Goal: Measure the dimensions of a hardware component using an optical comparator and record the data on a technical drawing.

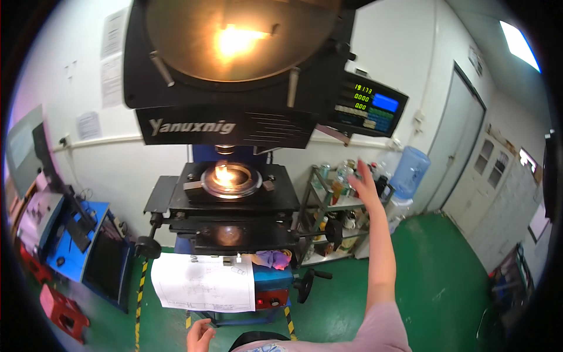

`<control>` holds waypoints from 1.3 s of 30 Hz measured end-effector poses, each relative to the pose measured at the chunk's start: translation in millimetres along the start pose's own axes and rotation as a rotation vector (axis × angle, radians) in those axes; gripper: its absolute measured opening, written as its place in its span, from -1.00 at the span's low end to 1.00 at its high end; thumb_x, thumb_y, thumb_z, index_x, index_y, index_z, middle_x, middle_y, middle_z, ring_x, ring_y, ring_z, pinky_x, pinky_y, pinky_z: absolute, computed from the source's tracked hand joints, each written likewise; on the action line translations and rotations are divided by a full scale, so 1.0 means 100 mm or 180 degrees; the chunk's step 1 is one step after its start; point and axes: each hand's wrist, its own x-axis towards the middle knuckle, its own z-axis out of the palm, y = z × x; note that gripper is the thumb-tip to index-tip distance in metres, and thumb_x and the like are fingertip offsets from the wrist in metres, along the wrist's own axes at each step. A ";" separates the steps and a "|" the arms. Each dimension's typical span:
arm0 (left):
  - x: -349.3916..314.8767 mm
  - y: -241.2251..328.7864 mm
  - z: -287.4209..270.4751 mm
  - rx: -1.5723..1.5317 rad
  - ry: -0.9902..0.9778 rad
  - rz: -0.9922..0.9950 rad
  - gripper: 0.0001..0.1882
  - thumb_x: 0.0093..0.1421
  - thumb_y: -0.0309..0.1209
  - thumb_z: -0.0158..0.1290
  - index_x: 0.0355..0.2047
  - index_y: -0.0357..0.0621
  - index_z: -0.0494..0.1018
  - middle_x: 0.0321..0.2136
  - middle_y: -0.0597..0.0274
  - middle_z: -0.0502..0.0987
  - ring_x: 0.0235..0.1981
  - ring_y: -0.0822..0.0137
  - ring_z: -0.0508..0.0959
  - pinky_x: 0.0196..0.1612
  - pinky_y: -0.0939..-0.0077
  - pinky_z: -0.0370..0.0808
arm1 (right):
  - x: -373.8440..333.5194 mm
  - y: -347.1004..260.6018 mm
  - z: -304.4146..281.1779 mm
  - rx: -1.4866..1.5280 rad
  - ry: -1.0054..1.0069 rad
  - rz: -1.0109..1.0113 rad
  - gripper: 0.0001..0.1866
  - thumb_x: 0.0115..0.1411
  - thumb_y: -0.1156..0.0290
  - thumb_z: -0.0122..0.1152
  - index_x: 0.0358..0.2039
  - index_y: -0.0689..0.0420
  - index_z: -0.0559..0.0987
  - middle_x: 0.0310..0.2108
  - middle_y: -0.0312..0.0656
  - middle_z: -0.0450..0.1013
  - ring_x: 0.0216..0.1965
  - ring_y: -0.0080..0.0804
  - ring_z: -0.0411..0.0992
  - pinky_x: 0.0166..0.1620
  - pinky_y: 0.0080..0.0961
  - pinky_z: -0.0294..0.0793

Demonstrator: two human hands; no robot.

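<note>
My right hand (pixel 365 186) is raised at the end of an outstretched arm, below the digital readout box (pixel 369 105) and apart from it. Its fingers stretch upward and hold nothing. Low in the view, my left hand (pixel 200 337) hangs with loosely bent fingers, thumb apart, nothing visible in it. Nearest to it lies a paper drawing (pixel 202 287) on the front of a black profile projector. The projector's round screen (pixel 193 56) glows with a bright spot. On its stage (pixel 275 190), light falls on a round glass plate in a metal ring (pixel 256 186).
Handwheels (pixel 148 247) stick out from both sides of the stage. Purple cloth (pixel 273 259) lies beside the drawing. At right stand a shelf of bottles (pixel 328 205) and a blue water jug (pixel 411 171). A blue desk (pixel 97 246) and red stool (pixel 63 312) are at left.
</note>
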 end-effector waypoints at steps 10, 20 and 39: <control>-0.07 -0.05 -0.04 -0.0152 0.0571 -0.0288 -0.63 0.02 -0.33 -0.12 -0.16 -0.24 0.24 -0.27 0.10 0.33 -0.29 0.30 0.32 -0.22 0.49 0.26 | 1.54 -0.54 0.50 -0.2461 0.1482 -0.0982 -0.17 -0.29 0.14 0.23 0.03 -0.06 0.07 -0.02 0.14 -0.05 -0.02 0.05 0.00 -0.04 -0.18 0.07; -0.02 0.02 -0.10 0.0011 0.0687 -0.0355 -0.61 0.02 -0.30 -0.12 -0.16 -0.26 0.22 -0.30 0.10 0.34 -0.32 0.30 0.33 -0.25 0.51 0.27 | 1.71 -0.56 0.69 -0.2822 0.2166 -0.0967 -0.15 -0.34 0.14 0.26 0.02 -0.12 0.09 -0.01 0.05 -0.07 0.00 -0.04 -0.05 -0.04 -0.22 0.04; -0.09 -0.19 -0.17 0.0836 0.0270 0.0730 -0.54 0.03 -0.31 -0.12 -0.09 -0.31 0.14 -0.12 -0.10 0.19 -0.09 0.15 0.22 -0.06 0.38 0.17 | 1.54 -0.43 0.70 -0.2816 0.1989 -0.1092 -0.22 -0.34 0.17 0.25 -0.03 -0.03 0.16 -0.03 0.00 0.03 0.00 -0.14 0.02 -0.05 -0.33 0.09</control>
